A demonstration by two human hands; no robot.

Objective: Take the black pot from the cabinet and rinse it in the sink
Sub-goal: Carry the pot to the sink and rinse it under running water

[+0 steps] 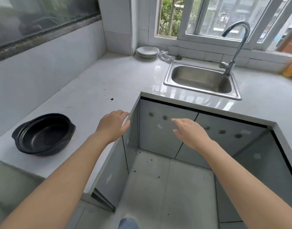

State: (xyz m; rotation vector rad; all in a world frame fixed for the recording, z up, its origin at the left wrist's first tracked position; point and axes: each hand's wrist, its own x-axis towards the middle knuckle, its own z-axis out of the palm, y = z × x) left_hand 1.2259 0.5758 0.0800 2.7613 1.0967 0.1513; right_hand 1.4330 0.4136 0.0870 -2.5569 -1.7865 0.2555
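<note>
Head view. Your left hand [113, 125] rests at the inner corner edge of the white counter [109, 76], fingers loosely extended over the edge, holding nothing. Your right hand [189, 133] hangs in the air in front of the grey cabinet doors [160, 134], fingers straight and slightly spread, holding nothing. Black pot [43, 134] sits upright on the counter's left run, well apart from both hands. Steel sink [202, 80] set in the far run, under the curved faucet [236, 47]. Stacked white dishes [147, 51] in the corner by the window.
</note>
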